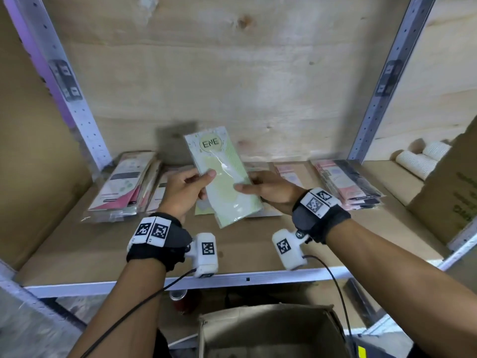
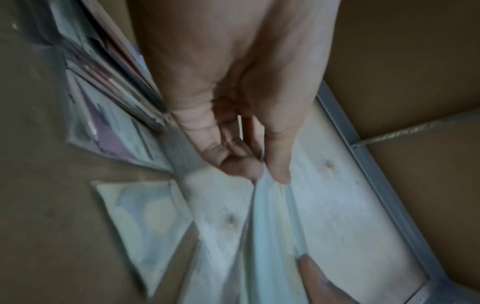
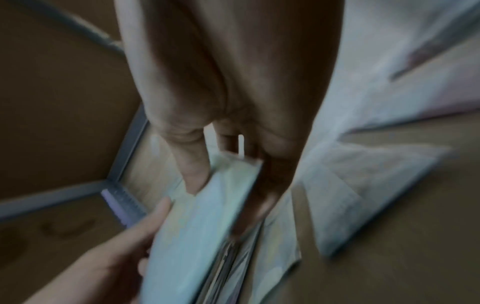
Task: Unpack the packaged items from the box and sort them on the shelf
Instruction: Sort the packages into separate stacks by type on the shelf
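Note:
A pale green packet (image 1: 224, 174) marked "ENE", in clear wrap, is held tilted above the wooden shelf (image 1: 103, 254). My left hand (image 1: 206, 182) pinches its left edge between thumb and fingers; the pinch (image 2: 267, 176) on the packet (image 2: 272, 226) also shows in the left wrist view. My right hand (image 1: 247, 183) grips the right edge, thumb on top and fingers underneath. The right wrist view is blurred and shows that hand (image 3: 226, 185) on the packet (image 3: 197, 226). Another green packet (image 1: 204, 209) lies flat on the shelf below. The open cardboard box (image 1: 271, 332) stands under the shelf's front edge.
Stacks of pink and dark packets lie at the shelf's left (image 1: 124, 184) and right (image 1: 346, 182), with flatter ones between them at the back. A large cardboard box (image 1: 449, 192) and white rolls (image 1: 418, 161) sit at the far right. A red can (image 1: 180, 298) stands below the shelf.

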Tool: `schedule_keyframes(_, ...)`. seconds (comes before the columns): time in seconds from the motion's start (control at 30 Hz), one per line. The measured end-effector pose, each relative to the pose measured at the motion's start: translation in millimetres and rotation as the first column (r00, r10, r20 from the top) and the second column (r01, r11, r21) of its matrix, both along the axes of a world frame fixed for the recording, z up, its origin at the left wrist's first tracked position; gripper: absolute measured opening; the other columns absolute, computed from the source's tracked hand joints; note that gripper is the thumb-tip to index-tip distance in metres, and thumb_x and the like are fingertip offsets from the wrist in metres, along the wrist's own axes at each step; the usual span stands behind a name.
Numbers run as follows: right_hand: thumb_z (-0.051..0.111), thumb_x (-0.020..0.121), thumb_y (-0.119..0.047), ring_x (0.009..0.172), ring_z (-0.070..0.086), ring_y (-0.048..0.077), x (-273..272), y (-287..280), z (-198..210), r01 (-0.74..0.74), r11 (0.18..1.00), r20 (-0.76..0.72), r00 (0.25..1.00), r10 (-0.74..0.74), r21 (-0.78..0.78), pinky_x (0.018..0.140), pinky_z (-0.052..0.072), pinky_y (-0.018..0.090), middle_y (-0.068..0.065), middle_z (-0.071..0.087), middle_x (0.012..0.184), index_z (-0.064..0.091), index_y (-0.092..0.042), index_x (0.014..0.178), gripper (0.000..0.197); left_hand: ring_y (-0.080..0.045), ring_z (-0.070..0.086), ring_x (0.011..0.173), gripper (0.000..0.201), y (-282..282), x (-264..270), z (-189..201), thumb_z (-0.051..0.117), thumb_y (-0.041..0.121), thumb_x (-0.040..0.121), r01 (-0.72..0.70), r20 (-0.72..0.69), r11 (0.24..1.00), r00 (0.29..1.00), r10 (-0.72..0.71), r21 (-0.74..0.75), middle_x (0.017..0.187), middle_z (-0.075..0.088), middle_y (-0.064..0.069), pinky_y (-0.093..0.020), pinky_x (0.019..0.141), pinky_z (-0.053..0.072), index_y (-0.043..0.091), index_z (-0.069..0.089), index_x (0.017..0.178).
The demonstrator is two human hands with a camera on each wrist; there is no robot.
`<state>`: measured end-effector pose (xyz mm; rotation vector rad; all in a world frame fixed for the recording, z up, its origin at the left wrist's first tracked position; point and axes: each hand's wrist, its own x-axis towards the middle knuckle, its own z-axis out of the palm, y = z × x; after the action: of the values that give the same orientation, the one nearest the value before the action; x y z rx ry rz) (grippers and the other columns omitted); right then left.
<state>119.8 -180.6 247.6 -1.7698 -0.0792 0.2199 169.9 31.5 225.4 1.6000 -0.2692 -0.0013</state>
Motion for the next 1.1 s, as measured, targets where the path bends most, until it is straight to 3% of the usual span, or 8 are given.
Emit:
schedule_keyframes(0.17,0.056,0.1,-0.015,0.123,0.059,0.036,-11.7,-24.0,-26.6,-0.039,0.998,-0.129,0.991,0.044,0.04,0.108,0.043,0.052,0.018,0.062,0.133,0.054,-0.001,0.136,0.039,-0.01,0.062,0.066,0.025,-20.4,12.6,-19.6,0.074,0.031,0.089,0.012,-0.145,0.998,0.989,-0.003,0.06,0.095,0.077,-0.006,-0.02,0.053,0.045,0.013,0.074,0.107)
schedule_keyframes(0.27,0.058,0.099,-0.029,0.128,0.056,0.028,-17.0,-38.6,-34.7,-0.177,0.962,-0.142,0.979,0.15,-0.209,0.114,0.037,0.048,0.008,0.06,0.138,0.052,-0.009,0.14,0.046,-0.023,0.07,0.084,0.032,-21.4,25.6,-22.5,0.076,0.033,0.087,-0.092,-0.167,0.996,0.982,0.088,-0.013,0.097,0.078,-0.008,-0.03,0.068,0.048,0.008,0.073,0.107)
schedule_keyframes(0.4,0.058,0.096,-0.04,0.14,0.041,0.023,-17.2,-49.0,-31.2,-0.274,0.886,-0.201,0.957,0.211,-0.374,0.12,0.026,0.041,0.003,0.047,0.15,0.043,-0.016,0.147,0.058,-0.023,0.072,0.084,0.042,-19.6,40.8,-27.7,0.071,0.042,0.089,-0.132,-0.114,0.986,0.983,0.144,0.103,0.093,0.078,-0.01,-0.032,0.075,0.051,0.001,0.072,0.098)
schedule_keyframes(0.53,0.059,0.096,-0.039,0.136,0.047,0.022,-11.8,-56.4,-22.9,-0.286,0.885,-0.197,0.954,0.227,-0.368,0.119,0.029,0.045,0.002,0.052,0.146,0.047,-0.016,0.145,0.055,-0.023,0.074,0.087,0.031,-14.4,53.7,-28.9,0.063,0.044,0.093,-0.086,-0.211,0.992,0.972,0.104,0.092,0.091,0.079,-0.003,-0.035,0.079,0.053,0.019,0.079,0.084)
schedule_keyframes(0.63,0.055,0.098,-0.04,0.135,0.048,0.024,-9.4,-55.4,-24.0,-0.274,0.896,-0.192,0.957,0.218,-0.348,0.118,0.032,0.045,0.003,0.051,0.147,0.044,-0.017,0.146,0.055,-0.015,0.076,0.076,0.033,-12.8,52.0,-28.8,0.061,0.053,0.091,-0.042,-0.266,0.996,0.962,0.063,0.081,0.089,0.08,0.003,-0.024,0.059,0.055,0.029,0.082,0.081)
schedule_keyframes(0.8,0.046,0.104,-0.015,0.126,0.055,0.037,15.8,-34.7,-15.5,-0.088,0.987,-0.098,0.992,0.075,-0.138,0.11,0.041,0.05,0.021,0.056,0.138,0.047,0.003,0.14,0.04,-0.008,0.059,0.051,0.059,3.2,50.0,-24.6,0.042,0.067,0.095,-0.143,-0.412,0.972,0.909,0.056,-0.184,0.083,0.074,-0.002,-0.016,0.041,0.041,0.015,0.069,0.097)
schedule_keyframes(0.93,0.038,0.097,0.01,0.107,0.062,0.039,37.9,3.8,-10.0,0.103,0.983,-0.068,0.993,-0.093,0.149,0.087,0.055,0.044,0.021,0.062,0.124,0.052,0.005,0.13,0.036,-0.016,0.068,0.082,0.043,14.4,44.7,-22.2,0.063,0.047,0.094,0.007,-0.339,0.996,0.94,-0.036,-0.087,0.108,0.077,-0.006,-0.023,0.068,0.055,0.011,0.069,0.115)
schedule_keyframes(1.1,0.049,0.095,0.012,0.125,0.052,0.045,63.1,36.8,-19.9,0.19,0.973,-0.088,0.98,-0.179,0.133,0.104,0.044,0.056,0.03,0.053,0.136,0.056,0.01,0.12,0.026,-0.016,0.069,0.085,0.033,25.2,45.2,-29.9,0.074,0.015,0.088,-0.018,-0.283,0.998,0.959,0.003,-0.052,0.108,0.075,-0.007,-0.024,0.075,0.059,0.01,0.068,0.121)
